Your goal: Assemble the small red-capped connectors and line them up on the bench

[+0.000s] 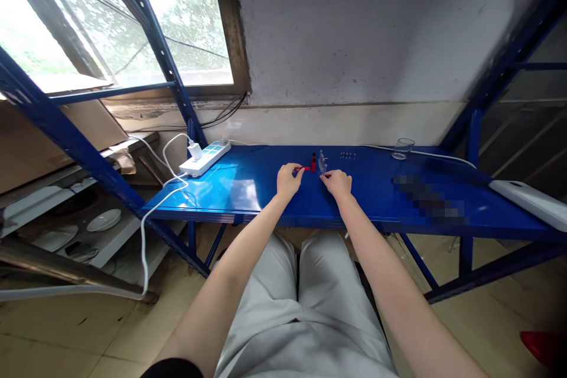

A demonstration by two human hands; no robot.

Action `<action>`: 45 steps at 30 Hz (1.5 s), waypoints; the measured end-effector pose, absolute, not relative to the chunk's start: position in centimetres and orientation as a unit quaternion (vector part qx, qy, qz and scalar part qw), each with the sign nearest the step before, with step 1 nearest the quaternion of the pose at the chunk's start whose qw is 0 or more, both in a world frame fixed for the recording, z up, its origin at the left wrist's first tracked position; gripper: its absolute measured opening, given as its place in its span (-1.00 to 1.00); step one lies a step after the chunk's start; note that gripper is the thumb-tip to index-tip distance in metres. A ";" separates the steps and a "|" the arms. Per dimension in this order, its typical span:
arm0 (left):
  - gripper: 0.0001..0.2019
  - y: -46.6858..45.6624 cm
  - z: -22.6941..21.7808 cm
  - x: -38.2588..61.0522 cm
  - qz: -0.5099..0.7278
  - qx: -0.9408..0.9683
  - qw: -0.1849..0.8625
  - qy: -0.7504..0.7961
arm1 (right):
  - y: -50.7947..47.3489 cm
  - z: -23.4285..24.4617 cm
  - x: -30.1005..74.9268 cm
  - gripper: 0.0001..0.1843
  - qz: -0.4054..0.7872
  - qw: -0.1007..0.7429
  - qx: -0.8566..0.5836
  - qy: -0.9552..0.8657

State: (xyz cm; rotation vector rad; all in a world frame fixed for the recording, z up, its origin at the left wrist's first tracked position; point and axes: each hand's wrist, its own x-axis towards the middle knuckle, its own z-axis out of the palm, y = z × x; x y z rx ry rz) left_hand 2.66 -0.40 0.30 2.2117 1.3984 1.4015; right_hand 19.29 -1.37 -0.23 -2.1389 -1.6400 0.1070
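Note:
Both my arms reach out over a blue metal shelf top (248, 189). My left hand (289, 180) is closed in a pinch on a small red stick-like thing (305, 169). My right hand (337, 182) is closed beside a small clear vial (322, 163), its fingertips at the vial's base; whether it grips it I cannot tell. A small red and black bottle (313, 162) stands between the two hands. A row of tiny dark pieces (348, 155) lies just behind my right hand.
A white power strip (205, 159) with a plugged charger and white cable sits at the left end. A clear glass cup (403, 148) stands at the back right. A white flat object (529, 201) lies at the far right. Blue rack posts frame both sides.

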 end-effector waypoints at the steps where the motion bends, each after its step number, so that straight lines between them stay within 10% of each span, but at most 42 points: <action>1: -0.83 -0.5 0.2 2.5 0.487 0.727 0.098 0.474 | -1.3 -0.3 19.3 -0.68 0.038 0.222 -0.773 -0.593; 45: -0.83 -0.2 -1.0 1.7 0.551 0.705 0.144 0.422 | -2.1 -0.1 17.5 -0.74 -0.141 0.177 -0.637 -0.737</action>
